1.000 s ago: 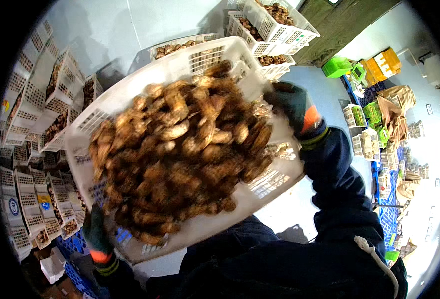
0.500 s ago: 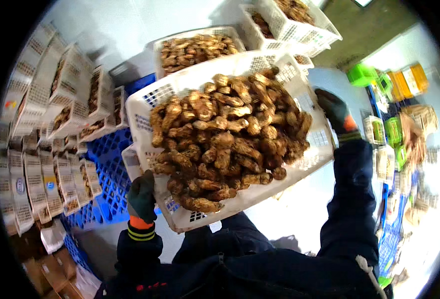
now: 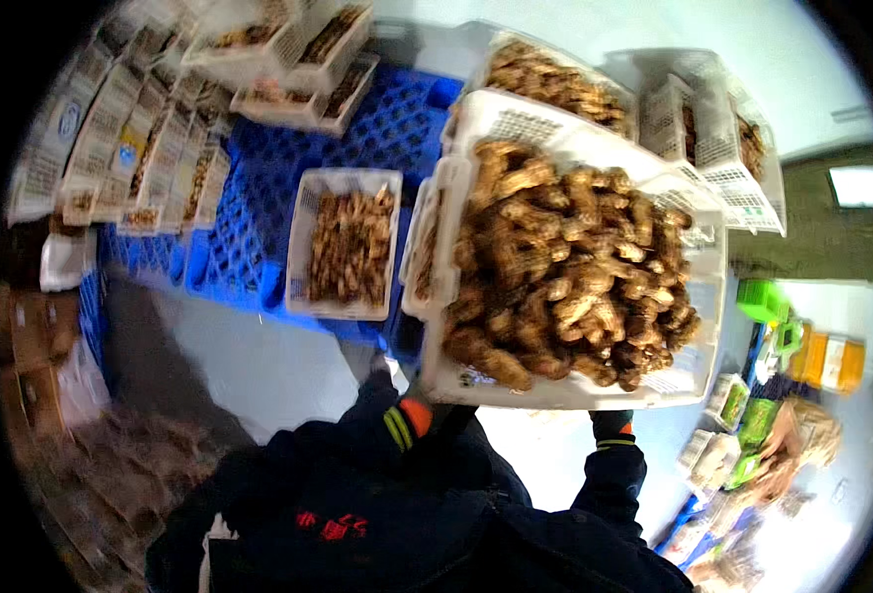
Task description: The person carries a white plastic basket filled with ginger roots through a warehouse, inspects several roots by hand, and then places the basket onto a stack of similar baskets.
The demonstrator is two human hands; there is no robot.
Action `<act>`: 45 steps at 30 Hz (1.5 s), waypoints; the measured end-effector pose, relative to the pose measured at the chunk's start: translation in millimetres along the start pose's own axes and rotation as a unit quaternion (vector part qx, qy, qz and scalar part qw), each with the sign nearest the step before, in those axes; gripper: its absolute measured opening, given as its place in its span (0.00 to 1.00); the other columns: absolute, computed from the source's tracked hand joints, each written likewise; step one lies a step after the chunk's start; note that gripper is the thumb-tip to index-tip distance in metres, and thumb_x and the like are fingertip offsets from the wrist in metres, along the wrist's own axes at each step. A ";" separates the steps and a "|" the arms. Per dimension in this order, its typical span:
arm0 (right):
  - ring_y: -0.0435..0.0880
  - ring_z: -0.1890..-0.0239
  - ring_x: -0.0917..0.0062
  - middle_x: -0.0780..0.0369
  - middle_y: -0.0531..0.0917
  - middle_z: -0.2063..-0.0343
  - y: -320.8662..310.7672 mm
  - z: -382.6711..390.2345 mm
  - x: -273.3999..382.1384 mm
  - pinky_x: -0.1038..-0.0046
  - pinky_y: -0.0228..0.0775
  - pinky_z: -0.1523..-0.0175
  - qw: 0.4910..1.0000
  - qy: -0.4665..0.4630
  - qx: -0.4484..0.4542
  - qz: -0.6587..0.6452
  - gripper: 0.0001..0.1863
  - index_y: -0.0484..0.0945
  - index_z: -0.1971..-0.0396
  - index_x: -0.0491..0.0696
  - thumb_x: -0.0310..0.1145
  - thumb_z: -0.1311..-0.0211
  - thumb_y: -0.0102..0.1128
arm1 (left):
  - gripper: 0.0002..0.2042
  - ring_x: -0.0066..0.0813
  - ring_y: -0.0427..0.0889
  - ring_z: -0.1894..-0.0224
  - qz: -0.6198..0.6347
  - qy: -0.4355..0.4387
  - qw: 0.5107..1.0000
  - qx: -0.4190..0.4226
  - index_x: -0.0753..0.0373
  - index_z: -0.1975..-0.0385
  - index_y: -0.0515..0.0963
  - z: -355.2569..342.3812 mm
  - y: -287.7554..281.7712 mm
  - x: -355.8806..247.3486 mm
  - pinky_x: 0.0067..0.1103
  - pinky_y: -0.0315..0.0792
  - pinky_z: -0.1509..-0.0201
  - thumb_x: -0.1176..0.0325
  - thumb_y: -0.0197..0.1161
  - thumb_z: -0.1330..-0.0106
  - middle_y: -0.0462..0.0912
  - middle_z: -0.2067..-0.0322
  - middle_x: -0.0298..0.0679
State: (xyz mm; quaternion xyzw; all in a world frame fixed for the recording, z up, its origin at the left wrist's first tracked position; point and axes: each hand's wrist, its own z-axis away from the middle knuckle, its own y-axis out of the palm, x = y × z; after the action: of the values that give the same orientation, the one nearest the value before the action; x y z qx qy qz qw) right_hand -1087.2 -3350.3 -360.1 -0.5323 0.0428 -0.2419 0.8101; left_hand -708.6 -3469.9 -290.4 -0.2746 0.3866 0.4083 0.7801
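Dark-gloved L hand (image 3: 446,418) & dark-gloved R hand (image 3: 611,423) are now at the near edge of the white latticed plastic crate (image 3: 575,397), vs. its opposite ends a moment ago; fingers hidden, so can't tell if clamped or apart. Crate, w/ its heap of brown knobbly produce (image 3: 575,277), now overlaps another white plastic crate (image 3: 422,247) in view, by the blue lattice plastic pallet (image 3: 234,247). Can't tell if it's resting; hands prob. support less than mid-carry.
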 end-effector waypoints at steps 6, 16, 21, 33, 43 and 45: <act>0.75 0.65 0.69 0.60 0.78 0.69 -4.6 19.1 -24.6 0.68 0.68 0.60 0.984 0.063 -0.047 -0.159 0.15 0.76 0.62 0.46 0.34 0.53 0.59 | 0.24 0.45 0.75 0.54 0.076 -0.046 0.996 -0.012 0.67 0.48 0.64 22.8 61.8 0.1 0.30 0.70 0.51 0.59 0.56 0.40 0.75 0.56 0.52; 0.74 0.75 0.72 0.63 0.77 0.76 0.4 42.9 -17.6 0.69 0.68 0.68 0.980 0.081 -0.069 -0.170 0.13 0.74 0.64 0.41 0.30 0.51 0.55 | 0.24 0.35 0.81 0.74 0.091 0.031 0.992 -0.087 0.65 0.49 0.67 -29.6 67.1 34.2 0.25 0.75 0.76 0.58 0.58 0.42 0.80 0.67 0.48; 0.74 0.75 0.75 0.64 0.76 0.74 20.2 22.0 -3.5 0.73 0.69 0.71 0.937 0.052 -0.099 -0.330 0.14 0.72 0.62 0.43 0.29 0.51 0.54 | 0.26 0.34 0.80 0.78 0.138 -0.050 0.989 -0.014 0.66 0.48 0.66 -47.3 18.8 11.5 0.25 0.76 0.78 0.55 0.58 0.41 0.79 0.66 0.48; 0.77 0.74 0.67 0.58 0.78 0.73 21.2 -30.8 29.8 0.66 0.71 0.70 0.725 0.199 -0.108 -0.650 0.15 0.69 0.59 0.44 0.33 0.47 0.54 | 0.30 0.41 0.81 0.71 0.307 -0.070 0.948 0.053 0.58 0.42 0.60 -91.3 27.5 50.6 0.32 0.78 0.78 0.62 0.62 0.45 0.78 0.64 0.48; 0.78 0.75 0.60 0.53 0.78 0.76 21.3 -26.6 26.7 0.60 0.72 0.73 0.640 0.181 -0.133 -0.735 0.15 0.67 0.58 0.45 0.36 0.43 0.53 | 0.17 0.45 0.79 0.74 0.272 -0.115 0.951 0.094 0.58 0.58 0.69 -140.4 -4.2 10.5 0.35 0.76 0.74 0.55 0.54 0.42 0.77 0.68 0.45; 0.79 0.76 0.68 0.56 0.79 0.73 5.9 -15.8 51.7 0.70 0.72 0.73 0.558 0.222 -0.139 -0.787 0.17 0.70 0.58 0.50 0.43 0.43 0.56 | 0.16 0.45 0.79 0.75 0.276 -0.121 0.949 0.097 0.58 0.61 0.71 -142.1 -23.5 8.0 0.35 0.76 0.73 0.53 0.53 0.42 0.76 0.69 0.45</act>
State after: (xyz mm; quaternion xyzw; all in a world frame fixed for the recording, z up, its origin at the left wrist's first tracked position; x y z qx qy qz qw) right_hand -1044.9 -3384.4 -362.4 -0.3901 -0.1818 -0.8849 0.1779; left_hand -739.6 -3584.3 -372.6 -0.0286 0.3882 0.5982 0.7004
